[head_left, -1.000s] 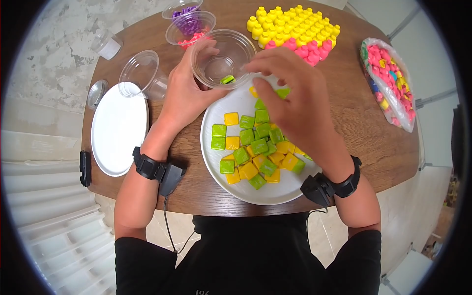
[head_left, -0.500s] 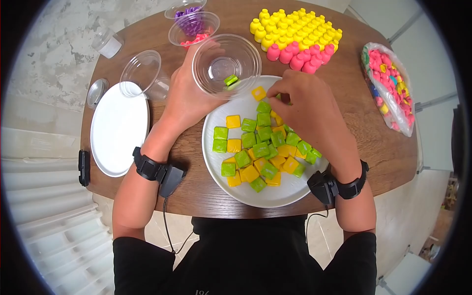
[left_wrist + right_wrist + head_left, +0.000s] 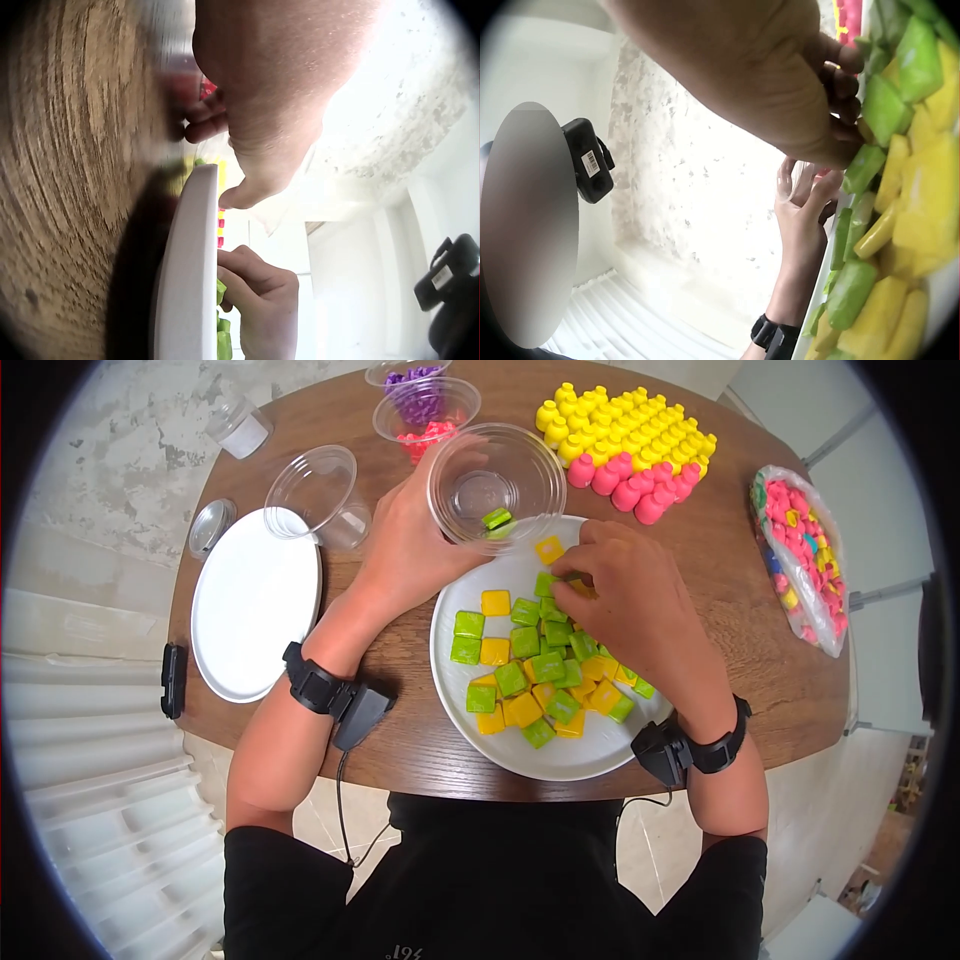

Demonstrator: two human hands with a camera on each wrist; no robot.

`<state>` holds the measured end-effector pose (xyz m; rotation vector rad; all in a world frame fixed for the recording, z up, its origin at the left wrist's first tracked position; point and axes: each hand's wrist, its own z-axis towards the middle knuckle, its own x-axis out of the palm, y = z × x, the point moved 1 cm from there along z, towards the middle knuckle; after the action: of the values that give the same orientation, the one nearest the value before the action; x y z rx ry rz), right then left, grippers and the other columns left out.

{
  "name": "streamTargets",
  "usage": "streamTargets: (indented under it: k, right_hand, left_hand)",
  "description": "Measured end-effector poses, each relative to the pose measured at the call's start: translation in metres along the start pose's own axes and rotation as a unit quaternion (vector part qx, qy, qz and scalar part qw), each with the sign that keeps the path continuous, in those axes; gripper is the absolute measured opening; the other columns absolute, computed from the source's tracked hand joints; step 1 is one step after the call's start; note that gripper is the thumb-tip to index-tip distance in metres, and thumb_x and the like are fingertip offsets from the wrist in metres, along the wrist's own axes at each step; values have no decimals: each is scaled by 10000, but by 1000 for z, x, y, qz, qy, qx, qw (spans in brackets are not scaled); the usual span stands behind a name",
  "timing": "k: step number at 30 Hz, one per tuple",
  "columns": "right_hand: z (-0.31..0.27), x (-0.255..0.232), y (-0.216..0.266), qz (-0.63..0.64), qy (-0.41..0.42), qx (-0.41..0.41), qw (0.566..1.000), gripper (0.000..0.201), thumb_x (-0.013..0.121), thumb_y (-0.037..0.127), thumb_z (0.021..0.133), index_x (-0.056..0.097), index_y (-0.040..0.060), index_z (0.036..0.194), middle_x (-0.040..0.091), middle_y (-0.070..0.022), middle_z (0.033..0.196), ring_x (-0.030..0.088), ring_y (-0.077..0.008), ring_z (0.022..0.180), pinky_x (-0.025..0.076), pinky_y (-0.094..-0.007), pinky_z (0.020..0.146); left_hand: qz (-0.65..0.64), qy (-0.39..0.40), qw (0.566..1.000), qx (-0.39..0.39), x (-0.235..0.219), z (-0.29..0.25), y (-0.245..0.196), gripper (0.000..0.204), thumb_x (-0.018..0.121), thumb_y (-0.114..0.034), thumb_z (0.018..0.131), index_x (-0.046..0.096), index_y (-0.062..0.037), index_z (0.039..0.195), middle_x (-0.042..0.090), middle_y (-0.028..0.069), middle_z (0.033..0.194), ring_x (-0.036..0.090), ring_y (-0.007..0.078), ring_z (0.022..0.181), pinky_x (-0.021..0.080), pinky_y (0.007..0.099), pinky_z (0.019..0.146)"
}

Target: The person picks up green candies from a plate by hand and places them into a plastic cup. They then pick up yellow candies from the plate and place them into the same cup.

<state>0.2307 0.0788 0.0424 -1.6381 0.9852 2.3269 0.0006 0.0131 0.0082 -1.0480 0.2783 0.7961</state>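
Note:
The left hand (image 3: 405, 550) grips a clear plastic cup (image 3: 497, 485) with a couple of green squares (image 3: 496, 518) at its bottom, over the upper left rim of a large white plate (image 3: 450, 695). Green and yellow wrapped squares (image 3: 523, 709) lie heaped on that plate. At the heap's upper right, the right hand (image 3: 640, 595) has its fingers bent down among the pieces; its fingertips touch the heap in the right wrist view, and whether they pinch a piece is hidden.
An empty white oval plate (image 3: 255, 610) and an empty clear cup (image 3: 315, 495) are at the left. Behind stand cups with pink (image 3: 425, 438) and purple pieces (image 3: 413, 398), and rows of yellow (image 3: 625, 425) and pink bottles (image 3: 650, 508). A filled plastic bag (image 3: 805, 560) lies right.
The right hand has moved from beside the held cup down to the squares on the plate. The left hand keeps its grip on the cup. The head view has shifted slightly.

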Motion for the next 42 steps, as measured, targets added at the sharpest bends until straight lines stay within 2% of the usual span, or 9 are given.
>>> streamTargets:
  k: [3,13,15,19,21,25,27,33,42]
  right_hand:
    - [2,-4,2,46,23,42,998,157,798,152,835,747,4,829,694,-144,931,700,-348,944,552,-479,855]
    - [4,-6,6,60,48,70,995,204,845,155,749,734,1,824,715,-160,931,709,-364,908,559,-468,826]
    - [3,-6,7,65,-6,35,997,198,839,138,740,710,-1,798,714,-157,893,706,-362,855,552,-464,771]
    - [2,-10,11,97,-39,13,994,211,838,115,730,672,-4,782,691,-144,803,677,-359,745,539,-453,700]
    - [1,-12,10,116,-69,21,991,190,802,31,753,621,2,802,665,-68,766,617,-161,645,499,-315,611]
    - [2,-13,14,159,-134,11,978,147,780,-9,799,638,9,829,691,-44,785,629,-99,666,482,-271,588]
    - [1,-11,16,185,-205,-11,961,94,760,-47,854,693,2,899,718,-36,830,647,-76,706,477,-248,582]
    - [6,-5,18,159,-233,-85,956,136,762,-63,875,749,-4,997,706,-117,841,693,-248,696,520,-350,615]
    - [5,2,19,134,-158,-82,975,201,777,7,862,783,5,1064,732,-135,984,722,-315,823,573,-412,727]
  left_hand:
    - [0,-11,1000,12,3,0,3,910,976,-158,672,555,-66,1473,722,139,1353,706,289,1276,570,418,1060]
    - [-6,-18,1000,13,3,-1,4,885,976,-200,678,565,-83,1454,732,142,1326,721,322,1235,590,429,1016]
    - [-4,30,999,-38,0,-1,-5,970,960,-49,690,505,-64,1546,658,124,1460,655,254,1342,536,398,1131]
    - [11,25,999,-30,1,-1,1,969,959,-51,692,503,-64,1547,657,124,1464,653,256,1348,523,400,1149]
    - [12,-15,1000,10,4,0,5,886,965,-197,676,555,-120,1457,735,127,1328,729,346,1197,608,433,955]
    - [6,1,1000,3,3,-1,4,925,965,-198,677,528,-124,1489,714,132,1370,725,353,1206,607,434,960]
    - [4,50,999,-21,1,-1,-1,1003,961,-70,703,461,-62,1573,626,132,1503,612,259,1404,494,399,1173]
    - [7,76,996,-41,-1,-2,-9,1005,950,-105,736,433,-80,1597,588,140,1551,579,284,1441,486,413,1167]
    - [-18,63,996,-65,0,-3,-10,955,943,-122,762,449,-77,1578,598,148,1542,599,286,1421,501,411,1149]
